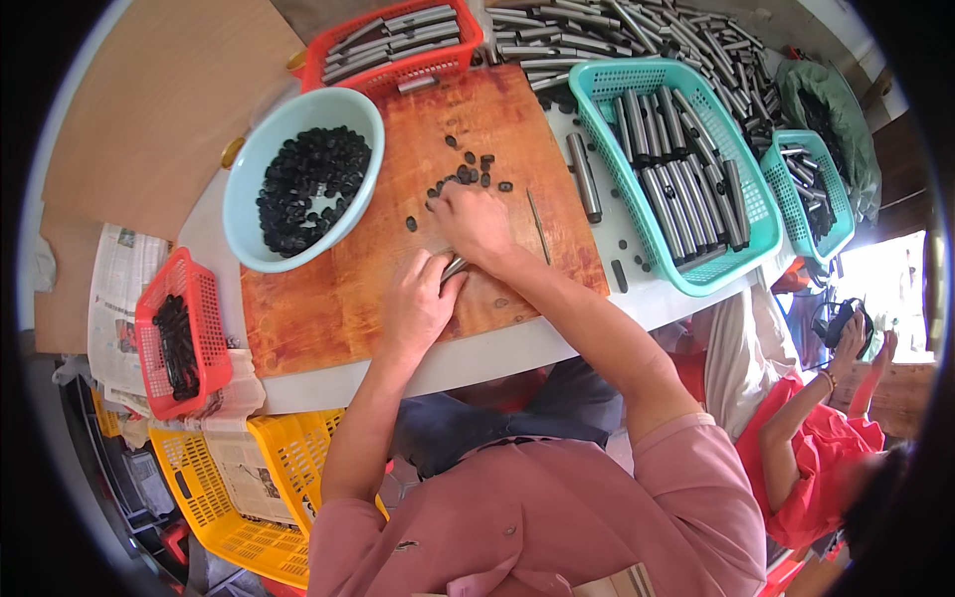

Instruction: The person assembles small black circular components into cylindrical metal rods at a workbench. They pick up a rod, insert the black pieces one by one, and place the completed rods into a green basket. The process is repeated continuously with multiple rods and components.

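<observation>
My left hand [420, 303] is closed around a short metal tube [454, 267], low over the wooden board [338, 318]. Just beyond it, my right hand [474, 221] reaches into a loose cluster of small black plugs [485, 179]. Its fingers are curled down among them, and what they pinch, if anything, is hidden. One more black plug [411, 224] lies apart, left of the right hand. To the right of the hands, a thin rod [538, 227] rests on the board.
A pale blue bowl [242, 221] of black plugs stands at left. Red baskets [213, 343] sit left and at the back. Turquoise baskets [696, 283] of metal tubes [584, 177] are at right, with a tube heap [587, 35] behind. A yellow crate [274, 547] is below; another person [806, 438] is at right.
</observation>
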A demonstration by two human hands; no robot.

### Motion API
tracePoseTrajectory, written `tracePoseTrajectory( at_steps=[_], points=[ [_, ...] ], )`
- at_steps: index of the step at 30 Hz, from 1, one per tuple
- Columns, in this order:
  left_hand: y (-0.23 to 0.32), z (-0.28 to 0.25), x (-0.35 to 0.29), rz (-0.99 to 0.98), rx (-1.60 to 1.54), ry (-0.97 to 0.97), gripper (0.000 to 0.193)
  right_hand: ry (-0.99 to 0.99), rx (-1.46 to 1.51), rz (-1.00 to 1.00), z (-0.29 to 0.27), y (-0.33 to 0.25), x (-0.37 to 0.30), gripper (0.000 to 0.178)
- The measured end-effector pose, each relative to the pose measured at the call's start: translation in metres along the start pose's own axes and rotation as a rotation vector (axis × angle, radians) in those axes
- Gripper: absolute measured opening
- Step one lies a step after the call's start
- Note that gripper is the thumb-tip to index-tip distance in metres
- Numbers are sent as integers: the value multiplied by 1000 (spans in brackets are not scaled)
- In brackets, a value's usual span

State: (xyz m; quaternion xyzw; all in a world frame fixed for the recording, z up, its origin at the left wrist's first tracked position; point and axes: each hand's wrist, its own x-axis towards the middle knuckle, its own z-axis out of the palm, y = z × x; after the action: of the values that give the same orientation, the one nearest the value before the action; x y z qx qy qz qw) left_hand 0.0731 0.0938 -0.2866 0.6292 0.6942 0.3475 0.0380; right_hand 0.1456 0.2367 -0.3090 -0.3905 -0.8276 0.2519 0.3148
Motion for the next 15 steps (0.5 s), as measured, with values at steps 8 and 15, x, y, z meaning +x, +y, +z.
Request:
tracePoseTrajectory(
  at_steps=[8, 15],
  points=[
    [-2, -35, -32, -731, -982, 9, 28, 40, 304, 215, 9, 5, 5, 49],
    [36, -98, -157, -848, -1091, 117, 30, -28, 388, 103, -13, 4, -6, 44]
  ],
)
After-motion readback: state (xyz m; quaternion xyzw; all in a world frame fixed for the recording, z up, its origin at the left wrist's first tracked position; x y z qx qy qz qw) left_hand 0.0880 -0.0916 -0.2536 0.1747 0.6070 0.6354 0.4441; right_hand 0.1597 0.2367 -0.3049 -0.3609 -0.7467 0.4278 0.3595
